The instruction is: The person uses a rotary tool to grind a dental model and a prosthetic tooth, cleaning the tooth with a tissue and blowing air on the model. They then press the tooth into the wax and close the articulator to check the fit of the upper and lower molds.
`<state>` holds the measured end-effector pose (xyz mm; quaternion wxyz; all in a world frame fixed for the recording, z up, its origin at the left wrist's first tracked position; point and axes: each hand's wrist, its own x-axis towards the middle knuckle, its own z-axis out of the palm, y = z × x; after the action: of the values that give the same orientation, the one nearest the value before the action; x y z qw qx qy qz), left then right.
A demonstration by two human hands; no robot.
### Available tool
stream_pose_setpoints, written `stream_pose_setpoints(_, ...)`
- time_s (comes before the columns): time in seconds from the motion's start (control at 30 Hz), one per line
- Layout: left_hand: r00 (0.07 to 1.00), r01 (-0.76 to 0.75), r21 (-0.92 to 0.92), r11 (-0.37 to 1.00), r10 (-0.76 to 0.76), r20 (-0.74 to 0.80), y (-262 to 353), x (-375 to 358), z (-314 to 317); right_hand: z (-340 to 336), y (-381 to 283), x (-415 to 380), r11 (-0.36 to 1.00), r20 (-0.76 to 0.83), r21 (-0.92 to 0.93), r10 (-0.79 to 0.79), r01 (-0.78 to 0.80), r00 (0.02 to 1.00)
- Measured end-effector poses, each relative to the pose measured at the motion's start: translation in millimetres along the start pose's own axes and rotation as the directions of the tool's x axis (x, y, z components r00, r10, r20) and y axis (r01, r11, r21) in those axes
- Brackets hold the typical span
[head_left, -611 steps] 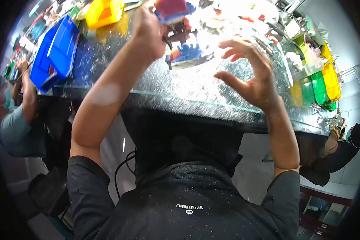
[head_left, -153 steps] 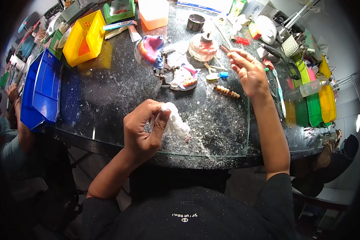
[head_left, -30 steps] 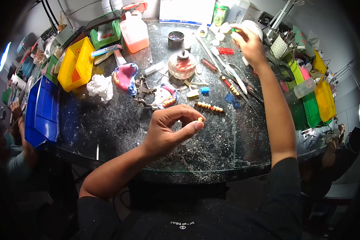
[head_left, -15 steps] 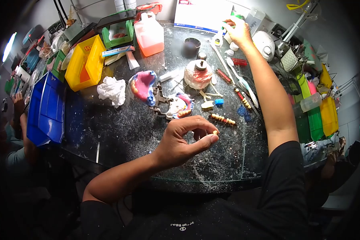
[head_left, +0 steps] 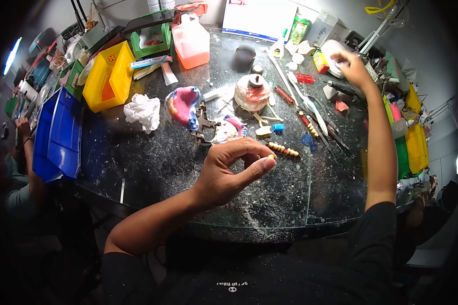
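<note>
My left hand point(head_left: 231, 175) pinches a small yellowish artificial tooth point(head_left: 272, 156) between thumb and index finger, above the front of the bench. Just beyond it stands a dental articulator point(head_left: 203, 123), with a pink wax denture base point(head_left: 180, 108) on one side and a lower model point(head_left: 226, 130) partly hidden behind my fingers. A strip of artificial teeth point(head_left: 284, 149) lies right of that hand. At the upper right, my right hand point(head_left: 355, 72) is raised with fingers apart beside a white rounded device point(head_left: 333, 50); nothing shows in it.
A round plaster-covered flask point(head_left: 251, 93) stands mid-bench. Long tools point(head_left: 310, 107) lie to its right. Crumpled tissue point(head_left: 142, 112), a yellow bin point(head_left: 108, 79), a blue bin point(head_left: 59, 134) and a pink-liquid jug point(head_left: 191, 43) occupy the left. Another person's arm point(head_left: 29, 147) shows far left.
My right hand has swung right, from the bottles at the back to the white device. My left hand still pinches the tooth, slightly higher in view.
</note>
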<state>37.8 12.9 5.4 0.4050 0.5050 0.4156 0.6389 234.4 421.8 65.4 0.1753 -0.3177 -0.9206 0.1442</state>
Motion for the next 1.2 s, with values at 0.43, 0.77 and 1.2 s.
stream_pose_setpoints(0.43,0.996,-0.067,-0.096,0.993,0.061,-0.063,-15.1,4.5,4.6,-2.0,-77.7,-85.8,0.954,-0.545,-0.213,-0.296,0.211,0.784)
stream_pose_setpoints(0.77,0.989,-0.118,-0.089,0.989,0.11,-0.094,-4.9,18.4,11.5,58.5,-235.8,-178.7,0.863,-0.156,0.225,-0.427,0.453,0.891)
stream_pose_setpoints(1.2,0.987,-0.089,-0.006,0.996,0.087,-0.138,-10.0,0.1,8.9,76.1,-230.6,-188.6,0.823,-0.147,0.092,-0.545,0.56,0.826)
